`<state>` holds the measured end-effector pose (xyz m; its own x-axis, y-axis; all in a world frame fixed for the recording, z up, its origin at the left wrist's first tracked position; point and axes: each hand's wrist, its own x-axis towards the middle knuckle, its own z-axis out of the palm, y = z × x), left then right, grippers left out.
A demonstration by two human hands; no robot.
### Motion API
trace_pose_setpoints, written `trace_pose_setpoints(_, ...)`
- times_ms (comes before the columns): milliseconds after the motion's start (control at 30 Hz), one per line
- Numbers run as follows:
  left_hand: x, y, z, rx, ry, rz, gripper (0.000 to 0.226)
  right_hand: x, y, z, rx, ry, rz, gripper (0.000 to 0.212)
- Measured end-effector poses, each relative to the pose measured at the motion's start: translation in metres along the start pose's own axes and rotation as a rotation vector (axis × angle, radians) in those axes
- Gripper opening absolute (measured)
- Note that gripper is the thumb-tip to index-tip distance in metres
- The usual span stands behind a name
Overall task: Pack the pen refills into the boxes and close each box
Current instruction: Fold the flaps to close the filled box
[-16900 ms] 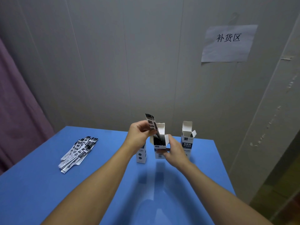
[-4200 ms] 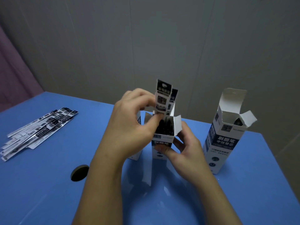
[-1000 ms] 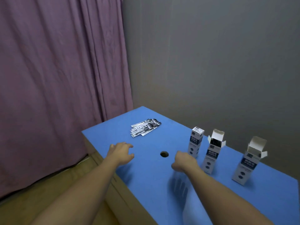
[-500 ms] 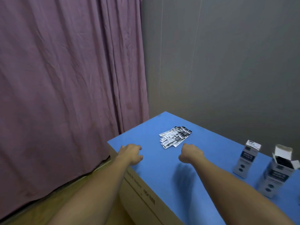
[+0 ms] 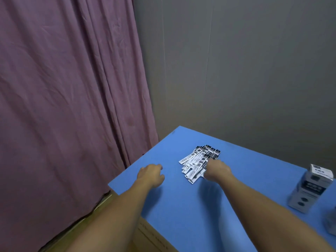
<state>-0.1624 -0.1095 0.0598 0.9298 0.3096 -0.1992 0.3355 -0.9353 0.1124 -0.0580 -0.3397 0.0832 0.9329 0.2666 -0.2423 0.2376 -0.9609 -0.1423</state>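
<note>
— Where are the pen refills (image 5: 199,161)?
— In a pile on the blue surface (image 5: 236,179), right under the right hand (image 5: 216,170). Its fingers are on the pile, but I cannot tell if they pinch one.
— And the left hand (image 5: 151,174)?
— Loose, holding nothing, left of the pile. A closed box (image 5: 309,190) stands far right.

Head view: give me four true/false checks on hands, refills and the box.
1. The right hand is at the pile of pen refills. True.
2. The left hand holds a refill. False: it holds nothing, beside the pile on the blue table.
3. The closed box stands upright, right of the pile. True.
4. The refills lie on the floor. False: they lie on the table, near its far left corner.
</note>
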Motion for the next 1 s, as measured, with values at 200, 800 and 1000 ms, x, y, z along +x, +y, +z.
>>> trace_pose_setpoints(200, 0.075, 0.020, -0.012, 0.016, -0.051, 0.063, 0.036, 0.056, 0.004, -0.002, 0.039, 0.006, 0.084, 0.040)
trace_pose_setpoints(800, 0.161, 0.152, 0.020, -0.136, -0.154, 0.254, 0.049, 0.087, 0.061, -0.012, 0.134, 0.060, 0.310, 0.035)
trace_pose_setpoints(1000, 0.171, 0.160, 0.026, -0.122, -0.172, 0.248, 0.036, 0.084, 0.071, -0.013, 0.150, 0.064, 0.385, 0.036)
